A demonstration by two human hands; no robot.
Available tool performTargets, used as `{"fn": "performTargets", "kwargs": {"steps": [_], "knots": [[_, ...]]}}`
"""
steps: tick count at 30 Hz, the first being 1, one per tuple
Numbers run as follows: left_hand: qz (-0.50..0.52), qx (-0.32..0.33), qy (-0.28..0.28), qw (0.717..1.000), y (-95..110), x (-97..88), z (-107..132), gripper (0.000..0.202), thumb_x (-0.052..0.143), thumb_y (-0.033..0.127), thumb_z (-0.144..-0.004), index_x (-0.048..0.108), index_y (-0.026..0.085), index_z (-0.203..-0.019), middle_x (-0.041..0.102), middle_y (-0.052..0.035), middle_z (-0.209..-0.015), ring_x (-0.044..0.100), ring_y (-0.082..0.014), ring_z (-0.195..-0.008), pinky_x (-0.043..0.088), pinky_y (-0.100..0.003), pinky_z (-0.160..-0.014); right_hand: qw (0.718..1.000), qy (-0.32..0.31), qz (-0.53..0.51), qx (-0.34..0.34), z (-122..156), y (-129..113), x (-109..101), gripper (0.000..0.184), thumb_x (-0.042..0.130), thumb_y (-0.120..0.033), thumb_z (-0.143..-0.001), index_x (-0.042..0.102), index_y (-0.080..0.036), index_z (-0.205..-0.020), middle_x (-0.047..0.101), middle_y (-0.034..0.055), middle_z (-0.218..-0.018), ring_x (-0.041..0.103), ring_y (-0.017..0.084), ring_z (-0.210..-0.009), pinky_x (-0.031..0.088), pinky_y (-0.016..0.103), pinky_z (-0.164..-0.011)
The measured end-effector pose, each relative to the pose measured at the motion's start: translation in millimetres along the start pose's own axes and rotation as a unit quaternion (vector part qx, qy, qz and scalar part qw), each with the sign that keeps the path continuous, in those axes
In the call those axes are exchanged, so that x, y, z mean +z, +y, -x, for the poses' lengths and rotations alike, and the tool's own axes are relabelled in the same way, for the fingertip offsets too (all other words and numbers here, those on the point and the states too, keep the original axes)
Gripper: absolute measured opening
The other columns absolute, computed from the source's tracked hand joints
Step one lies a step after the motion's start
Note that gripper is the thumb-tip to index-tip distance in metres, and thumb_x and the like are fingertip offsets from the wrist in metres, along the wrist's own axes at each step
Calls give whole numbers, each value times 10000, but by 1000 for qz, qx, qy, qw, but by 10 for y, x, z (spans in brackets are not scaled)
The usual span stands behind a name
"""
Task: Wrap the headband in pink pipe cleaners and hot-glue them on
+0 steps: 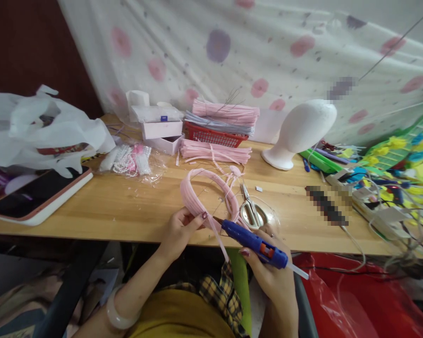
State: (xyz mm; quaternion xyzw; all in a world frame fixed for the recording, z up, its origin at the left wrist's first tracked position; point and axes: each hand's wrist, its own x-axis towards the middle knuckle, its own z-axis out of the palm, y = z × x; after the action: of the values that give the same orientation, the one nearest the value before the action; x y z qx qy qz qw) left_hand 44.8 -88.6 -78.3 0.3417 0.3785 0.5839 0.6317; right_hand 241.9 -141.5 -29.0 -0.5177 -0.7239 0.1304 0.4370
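Observation:
My left hand (179, 231) pinches the lower left end of a pink ribbon-wrapped headband (192, 190), whose loop stands up over the table edge. A loose strip of pink ribbon (220, 241) hangs down from where my fingers grip. In my right hand (273, 267) is a blue hot glue gun (245, 235), with a clear glue stick (298, 270) poking out of its back. Its nozzle points left and is at the headband beside my left thumb; whether it touches I cannot tell. Just right of the headband lie scissors (252, 211) with pale handles.
Pink ribbon bundles (215, 152) lie behind, near a red basket (216, 136). A white foam head (299, 134) stands at back right. Further right are a power strip (380, 216) and tangled cords. To the left sit bagged beads (130, 159), a phone (38, 197) and a plastic bag (45, 126).

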Motion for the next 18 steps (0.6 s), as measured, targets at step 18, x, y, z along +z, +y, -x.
{"fn": "performTargets", "kwargs": {"steps": [18], "knots": [[-3,0,-11,1000,-3,-12,0,277,827,400,-679,731,154,-761,766,-56,-756,708,-186,-719,571,-304,-739,1000,5,4,4,0,10,8,251,645,-391,-844,634,-195,-688,542,-1,-614,512,168,-571,377,278,-515]]}}
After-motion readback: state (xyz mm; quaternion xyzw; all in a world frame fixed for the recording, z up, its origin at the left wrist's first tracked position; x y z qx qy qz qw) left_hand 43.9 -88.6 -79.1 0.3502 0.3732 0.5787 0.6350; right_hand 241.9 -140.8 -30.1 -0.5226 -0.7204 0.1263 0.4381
